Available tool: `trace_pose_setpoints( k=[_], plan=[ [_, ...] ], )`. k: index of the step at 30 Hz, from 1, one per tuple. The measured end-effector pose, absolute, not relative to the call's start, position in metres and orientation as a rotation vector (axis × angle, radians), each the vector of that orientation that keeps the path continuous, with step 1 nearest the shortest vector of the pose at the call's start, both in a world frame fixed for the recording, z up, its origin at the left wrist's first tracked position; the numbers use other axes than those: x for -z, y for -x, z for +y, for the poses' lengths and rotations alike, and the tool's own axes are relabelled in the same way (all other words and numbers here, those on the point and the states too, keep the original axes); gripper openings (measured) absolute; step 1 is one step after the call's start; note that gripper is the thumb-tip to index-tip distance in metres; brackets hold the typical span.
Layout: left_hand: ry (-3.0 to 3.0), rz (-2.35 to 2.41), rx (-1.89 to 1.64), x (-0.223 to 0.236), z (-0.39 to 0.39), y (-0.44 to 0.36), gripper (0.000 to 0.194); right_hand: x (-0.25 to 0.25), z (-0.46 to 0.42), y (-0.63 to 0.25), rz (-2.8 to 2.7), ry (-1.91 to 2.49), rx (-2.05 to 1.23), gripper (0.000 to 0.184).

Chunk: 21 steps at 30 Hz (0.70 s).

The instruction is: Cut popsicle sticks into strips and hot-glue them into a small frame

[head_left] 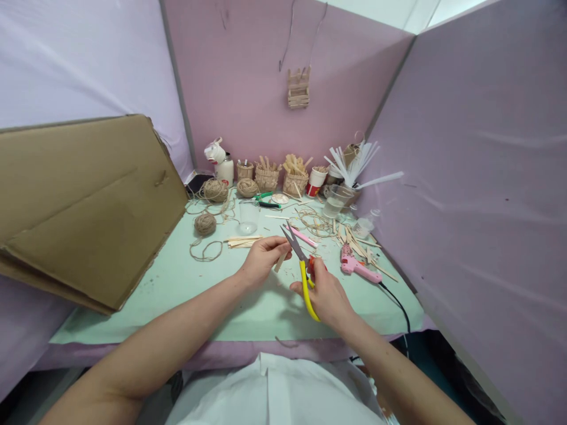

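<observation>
My left hand [266,258] is closed in a pinch around a short flat wooden craft stick [280,262], which points down below the fingers. My right hand [326,290] grips scissors [305,277] with yellow and red handles. Their dark blades are parted and point up, close by my left fingertips; I cannot tell whether they touch the stick. Behind the left hand lies a bundle of thin wooden sticks [243,242]. Just beyond the blades a pink pen-like tool [302,236] rests on the table.
A pink glue gun [358,267] with a black cord lies right, near scattered wood pieces [352,242]. Twine balls [205,224], a clear cup [248,218], green-handled pliers [268,200] and stick-filled baskets [295,183] stand behind. A large cardboard sheet [97,206] leans at left.
</observation>
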<state>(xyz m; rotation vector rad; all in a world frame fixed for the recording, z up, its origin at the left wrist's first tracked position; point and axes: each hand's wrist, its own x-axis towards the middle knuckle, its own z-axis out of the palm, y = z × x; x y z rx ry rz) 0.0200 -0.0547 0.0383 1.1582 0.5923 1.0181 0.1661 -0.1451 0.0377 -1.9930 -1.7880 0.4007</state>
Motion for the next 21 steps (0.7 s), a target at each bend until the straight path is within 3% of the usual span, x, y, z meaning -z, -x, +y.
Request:
trace_pose_setpoints(
  k=[14, 21],
  plan=[
    [-1.195, 0.633, -1.011, -0.034, -0.055, -0.021, 0.023, -0.034, -0.148, -0.165, -1.756, 1.967, -0.508, 0.024],
    [-1.149, 0.671, -0.896, -0.034, -0.060, -0.024, 0.028, -0.031, -0.158, -0.173, -1.648, 1.799, -0.790, 0.019]
  ],
)
